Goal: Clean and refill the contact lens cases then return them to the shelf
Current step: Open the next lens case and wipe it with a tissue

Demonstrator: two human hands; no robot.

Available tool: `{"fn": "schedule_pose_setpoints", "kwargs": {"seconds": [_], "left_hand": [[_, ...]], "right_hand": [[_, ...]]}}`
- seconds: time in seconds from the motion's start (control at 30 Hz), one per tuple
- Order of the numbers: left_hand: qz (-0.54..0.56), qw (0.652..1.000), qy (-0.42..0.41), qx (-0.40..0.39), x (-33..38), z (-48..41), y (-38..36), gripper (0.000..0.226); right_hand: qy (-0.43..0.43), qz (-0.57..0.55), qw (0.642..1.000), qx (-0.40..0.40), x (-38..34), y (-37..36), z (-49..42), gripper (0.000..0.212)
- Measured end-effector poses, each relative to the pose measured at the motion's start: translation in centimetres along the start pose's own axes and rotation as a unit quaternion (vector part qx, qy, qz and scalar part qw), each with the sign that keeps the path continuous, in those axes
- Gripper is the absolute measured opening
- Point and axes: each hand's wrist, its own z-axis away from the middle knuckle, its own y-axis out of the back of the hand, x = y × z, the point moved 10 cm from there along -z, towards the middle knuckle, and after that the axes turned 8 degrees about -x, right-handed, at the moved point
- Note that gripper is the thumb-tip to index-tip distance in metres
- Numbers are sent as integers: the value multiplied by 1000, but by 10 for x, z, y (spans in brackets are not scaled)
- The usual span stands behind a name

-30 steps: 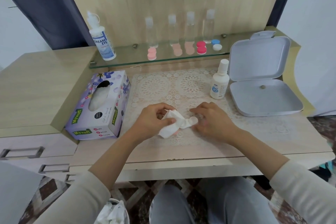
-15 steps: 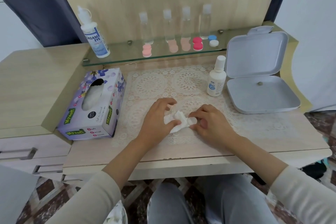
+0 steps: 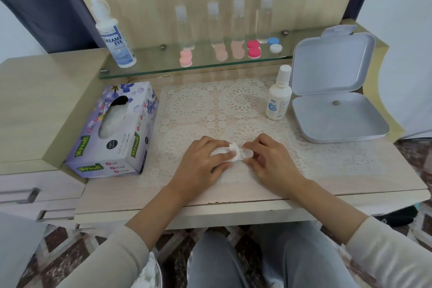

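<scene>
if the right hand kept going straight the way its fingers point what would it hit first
The right hand would most likely meet the crumpled tissue first, right beside the lens case it pinches, then the left hand gripping that tissue.

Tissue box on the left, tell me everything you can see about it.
The tissue box is cardboard, purple and white with flowers, green Mysoft labels and Soft Facial Tissue on its near end. An oval top opening shows white tissue inside. It lies flat on the desk beside the lace mat; left hand and right hand are both off it.
</scene>
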Motion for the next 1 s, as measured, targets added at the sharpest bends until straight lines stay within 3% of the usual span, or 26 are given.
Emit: {"fn": "schedule_pose_setpoints", "kwargs": {"seconds": [0.23, 0.77, 1.0], "left_hand": [[-8, 1000, -7, 14, 3, -2, 1, 14], [-57, 998, -12, 6, 4, 2, 0, 17], [-41, 999, 24, 15, -1, 0, 3, 19]], "right_hand": [[24, 10, 1000, 18, -3, 2, 1, 21], [47, 3, 998, 42, -9, 10, 1, 23], [42, 14, 998, 36, -9, 7, 1, 23]]}}
